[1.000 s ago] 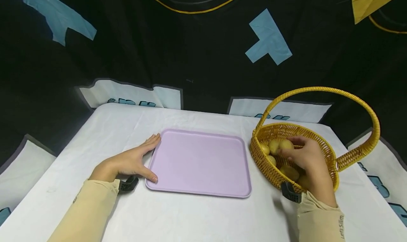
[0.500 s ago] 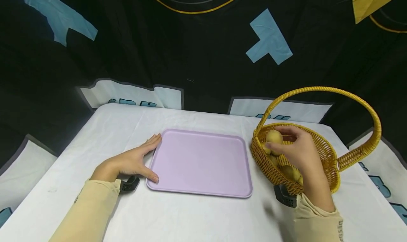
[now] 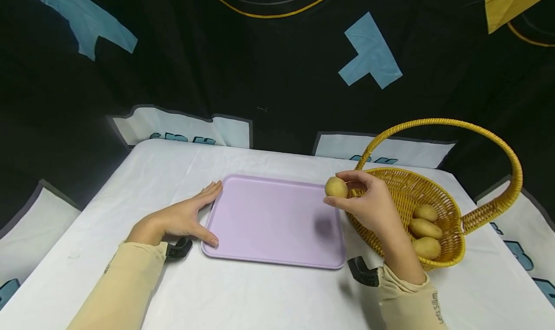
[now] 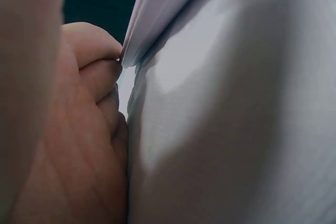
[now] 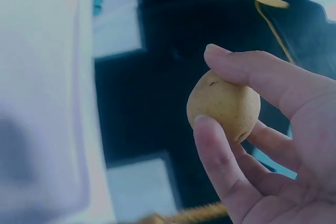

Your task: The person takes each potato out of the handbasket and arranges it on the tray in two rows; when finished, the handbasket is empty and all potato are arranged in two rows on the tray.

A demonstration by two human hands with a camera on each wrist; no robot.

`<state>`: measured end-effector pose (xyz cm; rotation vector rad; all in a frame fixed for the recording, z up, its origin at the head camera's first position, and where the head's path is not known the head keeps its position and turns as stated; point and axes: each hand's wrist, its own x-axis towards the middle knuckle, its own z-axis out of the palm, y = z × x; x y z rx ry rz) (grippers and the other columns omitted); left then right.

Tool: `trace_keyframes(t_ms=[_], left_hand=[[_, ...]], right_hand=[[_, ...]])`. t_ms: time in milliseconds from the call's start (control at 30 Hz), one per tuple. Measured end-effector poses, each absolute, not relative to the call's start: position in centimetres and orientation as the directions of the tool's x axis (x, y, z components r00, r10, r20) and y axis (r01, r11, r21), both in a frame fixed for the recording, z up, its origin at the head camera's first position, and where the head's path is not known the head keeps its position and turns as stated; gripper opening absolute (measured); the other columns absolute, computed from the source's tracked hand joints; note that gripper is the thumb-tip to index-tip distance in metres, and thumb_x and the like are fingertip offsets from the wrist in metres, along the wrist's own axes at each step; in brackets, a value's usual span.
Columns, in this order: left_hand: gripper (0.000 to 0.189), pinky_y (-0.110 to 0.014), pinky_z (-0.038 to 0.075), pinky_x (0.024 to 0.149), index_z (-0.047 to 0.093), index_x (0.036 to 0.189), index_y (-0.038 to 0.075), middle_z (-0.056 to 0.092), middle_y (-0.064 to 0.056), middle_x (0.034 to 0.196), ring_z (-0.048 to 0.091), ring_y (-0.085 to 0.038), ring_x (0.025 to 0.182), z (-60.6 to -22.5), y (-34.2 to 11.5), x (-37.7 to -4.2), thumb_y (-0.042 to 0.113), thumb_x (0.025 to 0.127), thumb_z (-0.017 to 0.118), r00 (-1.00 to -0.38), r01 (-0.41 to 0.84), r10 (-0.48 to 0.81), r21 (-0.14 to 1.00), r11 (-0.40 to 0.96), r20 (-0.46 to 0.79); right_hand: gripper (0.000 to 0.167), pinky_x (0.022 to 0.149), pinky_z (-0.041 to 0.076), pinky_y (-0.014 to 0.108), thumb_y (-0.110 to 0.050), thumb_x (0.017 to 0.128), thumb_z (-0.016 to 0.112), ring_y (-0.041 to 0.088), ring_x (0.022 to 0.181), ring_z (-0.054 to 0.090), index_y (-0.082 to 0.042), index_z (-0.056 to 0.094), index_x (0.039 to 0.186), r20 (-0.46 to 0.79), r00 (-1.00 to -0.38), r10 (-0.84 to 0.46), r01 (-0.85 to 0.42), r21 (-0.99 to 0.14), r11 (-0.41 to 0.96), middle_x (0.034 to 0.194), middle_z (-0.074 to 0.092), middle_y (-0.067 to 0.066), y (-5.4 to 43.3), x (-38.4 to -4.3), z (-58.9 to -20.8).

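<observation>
A small round potato (image 3: 336,187) is pinched between the thumb and fingers of my right hand (image 3: 368,202), raised above the tray's right edge. The right wrist view shows its pale yellow skin with small dark marks, the potato (image 5: 223,103) clasped by the fingertips. Flat on the table lies a light purple rectangular tray (image 3: 273,219). My left hand (image 3: 182,221) rests at its left side, fingers extended at the upper corner and thumb on the lower left rim. In the left wrist view, fingers (image 4: 97,48) touch the tray's edge (image 4: 152,19).
A yellow wicker basket (image 3: 448,200) with a tall arched handle (image 3: 438,122) stands right of the tray, partly behind my right hand. Several potatoes (image 3: 426,229) lie in its right side. A white cloth (image 3: 260,296) covers the table, and a black patterned curtain (image 3: 282,79) hangs behind.
My right hand has lifted the potato out of the basket and moved left to the tray's right edge. The potatoes inside the basket now show. The left hand stays at the tray.
</observation>
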<state>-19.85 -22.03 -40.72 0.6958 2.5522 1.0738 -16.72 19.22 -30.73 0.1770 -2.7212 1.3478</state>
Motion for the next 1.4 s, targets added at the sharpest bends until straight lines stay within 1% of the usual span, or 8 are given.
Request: trace_keyframes(t_ms=[133, 367, 567, 767, 867, 1033, 1300, 1400], left_hand=[[0.139, -0.062, 0.004, 0.118, 0.012, 0.161, 0.004, -0.001, -0.011, 0.168, -0.005, -0.033, 0.153, -40.8, -22.0, -19.9, 0.048, 0.059, 0.096, -0.84, 0.33, 0.537, 0.719, 0.611, -0.07], [0.14, -0.061, 0.005, 0.119, 0.011, 0.161, 0.004, -0.001, -0.011, 0.168, -0.005, -0.033, 0.153, -40.8, -22.1, -19.9, 0.05, 0.059, 0.095, -0.842, 0.333, 0.534, 0.707, 0.624, -0.074], [0.14, -0.061, 0.005, 0.118, 0.012, 0.161, 0.004, -0.001, -0.011, 0.168, -0.004, -0.033, 0.153, -41.1, -22.2, -19.7, 0.049, 0.059, 0.096, -0.848, 0.321, 0.524, 0.711, 0.626, -0.078], [0.141, -0.059, 0.006, 0.119, 0.011, 0.162, 0.006, -0.001, -0.01, 0.169, -0.004, -0.031, 0.153, -41.2, -22.1, -19.8, 0.052, 0.059, 0.095, -0.846, 0.316, 0.526, 0.708, 0.631, -0.09], [0.14, -0.059, 0.006, 0.119, 0.011, 0.162, 0.006, -0.002, -0.01, 0.169, -0.004, -0.031, 0.153, -40.9, -22.1, -19.9, 0.052, 0.059, 0.094, -0.845, 0.319, 0.526, 0.701, 0.638, -0.094], [0.139, -0.06, 0.005, 0.119, 0.01, 0.162, 0.007, -0.002, -0.012, 0.168, -0.004, -0.033, 0.153, -40.7, -22.4, -20.0, 0.051, 0.06, 0.095, -0.845, 0.318, 0.527, 0.704, 0.635, -0.092], [0.139, -0.059, 0.005, 0.119, 0.01, 0.162, 0.008, -0.002, -0.012, 0.168, -0.004, -0.033, 0.153, -40.7, -22.2, -20.0, 0.049, 0.06, 0.095, -0.842, 0.309, 0.531, 0.723, 0.618, -0.093], [0.139, -0.059, 0.005, 0.119, 0.01, 0.162, 0.009, -0.003, -0.011, 0.168, -0.004, -0.031, 0.153, -40.7, -22.1, -19.9, 0.048, 0.06, 0.096, -0.843, 0.3, 0.528, 0.726, 0.619, -0.101]], right_hand=[[0.058, 0.084, 0.051, 0.038, -0.027, 0.069, 0.094, 0.022, 0.103, 0.064, -0.009, 0.071, 0.119, 0.132, -0.985, -0.115, -0.174, -0.807, 0.564, 0.111, 0.072, 0.004, 17.4, -17.8, -32.3], [0.055, 0.089, 0.052, 0.041, -0.021, 0.068, 0.095, 0.023, 0.103, 0.066, -0.007, 0.073, 0.117, 0.108, -0.977, -0.181, -0.192, -0.811, 0.553, 0.11, 0.072, 0.004, 13.6, -20.2, -34.3], [0.053, 0.084, 0.054, 0.036, -0.017, 0.066, 0.096, 0.022, 0.103, 0.064, -0.009, 0.074, 0.114, 0.019, -0.972, -0.236, -0.152, -0.813, 0.562, 0.104, 0.071, 0.001, 9.0, -21.9, -35.4], [0.053, 0.08, 0.054, 0.031, -0.015, 0.067, 0.095, 0.021, 0.101, 0.064, -0.008, 0.074, 0.115, -0.01, -0.959, -0.284, -0.166, -0.791, 0.589, 0.102, 0.07, 0.001, 5.6, -23.1, -35.6], [0.054, 0.077, 0.055, 0.027, -0.014, 0.068, 0.095, 0.02, 0.099, 0.065, -0.005, 0.072, 0.116, -0.018, -0.955, -0.296, -0.165, -0.798, 0.58, 0.104, 0.07, 0.003, 4.0, -23.8, -35.8], [0.053, 0.069, 0.057, 0.024, -0.011, 0.069, 0.094, 0.02, 0.094, 0.066, -0.001, 0.071, 0.116, -0.029, -0.959, -0.283, -0.137, -0.825, 0.549, 0.104, 0.071, 0.009, 1.4, -24.7, -36.6], [0.055, 0.069, 0.055, 0.02, -0.013, 0.068, 0.095, 0.016, 0.089, 0.064, -0.003, 0.071, 0.117, -0.053, -0.966, -0.255, -0.113, -0.796, 0.594, 0.103, 0.07, 0.007, -0.5, -25.2, -37.4], [0.057, 0.071, 0.055, 0.02, -0.014, 0.068, 0.095, 0.015, 0.09, 0.064, -0.004, 0.071, 0.118, -0.049, -0.966, -0.254, -0.121, -0.784, 0.609, 0.104, 0.07, 0.006, -0.6, -25.3, -37.8]])
